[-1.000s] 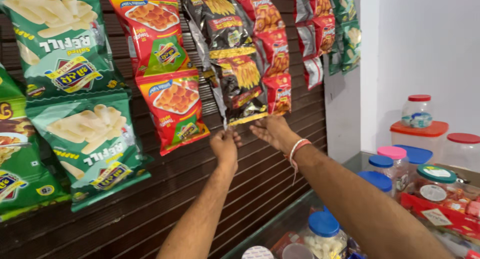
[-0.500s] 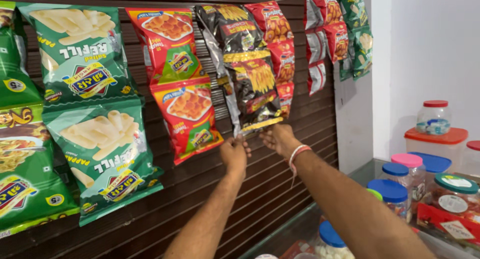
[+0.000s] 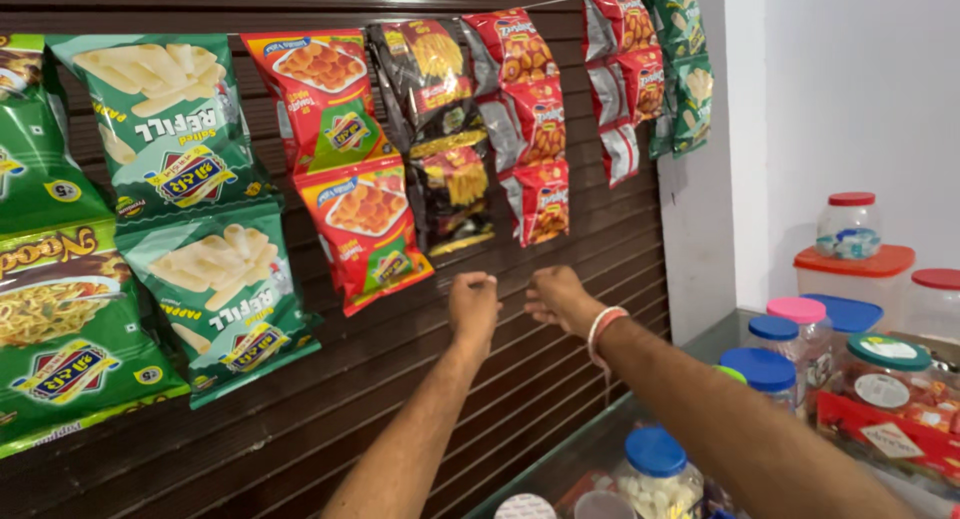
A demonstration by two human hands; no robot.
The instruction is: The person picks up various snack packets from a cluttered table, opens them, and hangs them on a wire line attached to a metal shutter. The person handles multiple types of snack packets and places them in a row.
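Observation:
My left hand [image 3: 472, 301] and my right hand [image 3: 558, 297] are raised side by side in front of a dark brown slatted wall [image 3: 560, 229]. Both are curled into loose fists and nothing shows in either one. They hover a short way below a hanging strip of black snack packets [image 3: 448, 129] and do not touch it. A strip of red snack packets [image 3: 528, 109] hangs just right of the black one. Left of it hangs a strip of two red and green packets [image 3: 350, 169]. My right wrist wears a red and white thread band [image 3: 602, 329].
Large green snack bags [image 3: 200, 229] and green noodle packs [image 3: 60, 319] hang at the left, with more small packet strips [image 3: 640, 79] at the top right. On a glass counter [image 3: 560, 459] below stand blue-lidded jars [image 3: 655, 469], a pink-lidded jar [image 3: 798, 319] and red-lidded containers [image 3: 850, 224].
Both hands have let go of the bottom of the black packet strip and dropped lower, closing into fists. The camera view has shifted left and down.

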